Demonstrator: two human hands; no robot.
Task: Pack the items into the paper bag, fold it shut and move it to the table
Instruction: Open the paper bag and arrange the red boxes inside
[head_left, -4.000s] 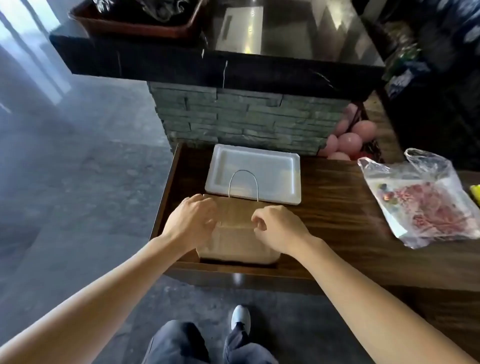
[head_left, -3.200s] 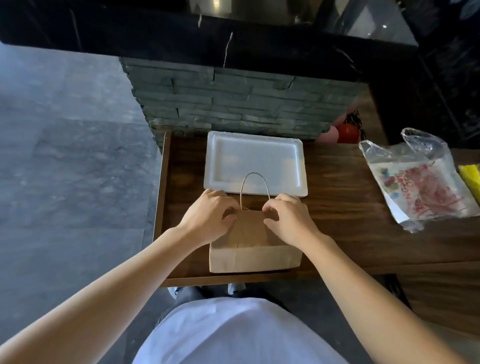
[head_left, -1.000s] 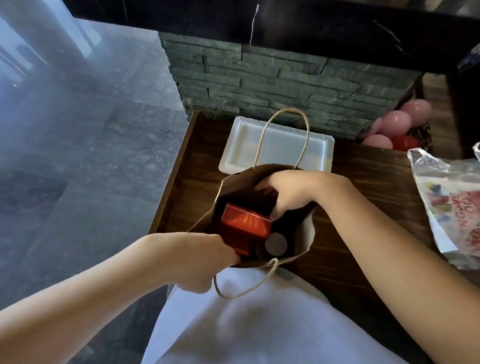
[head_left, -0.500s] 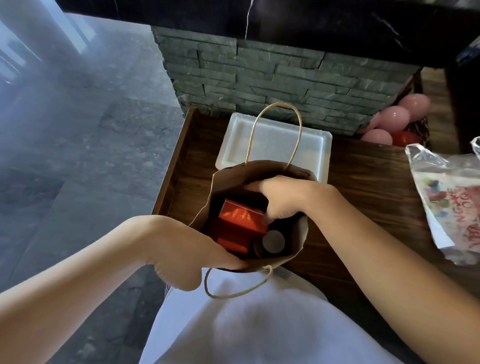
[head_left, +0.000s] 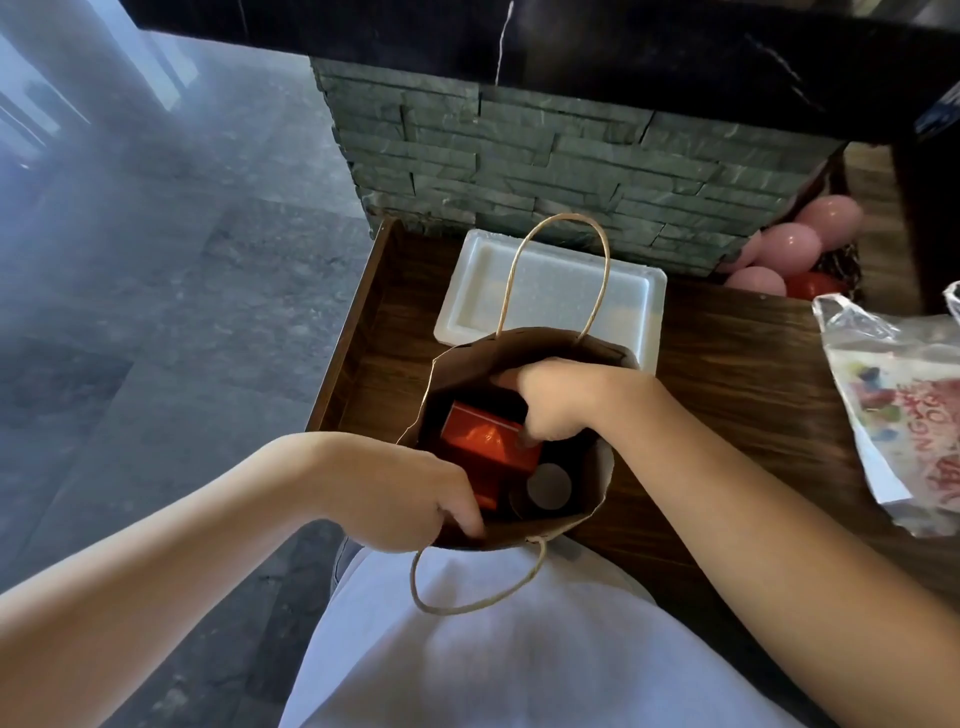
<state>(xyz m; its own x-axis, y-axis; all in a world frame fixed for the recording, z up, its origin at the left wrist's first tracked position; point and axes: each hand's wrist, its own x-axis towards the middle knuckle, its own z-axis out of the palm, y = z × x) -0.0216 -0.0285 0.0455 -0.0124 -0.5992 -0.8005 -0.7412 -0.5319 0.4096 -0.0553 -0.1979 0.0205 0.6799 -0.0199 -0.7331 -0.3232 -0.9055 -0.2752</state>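
paper bag (head_left: 597, 467) upright, mouth up

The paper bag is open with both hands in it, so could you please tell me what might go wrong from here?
1. The paper bag stands at the wooden counter's near edge, so a nudge might tip it off.
2. The left hand presses the near rim, and the paper could crease or tear.
3. The right hand is at the red box, which lies tilted beside a round white lid; the tilted box could hinder folding.
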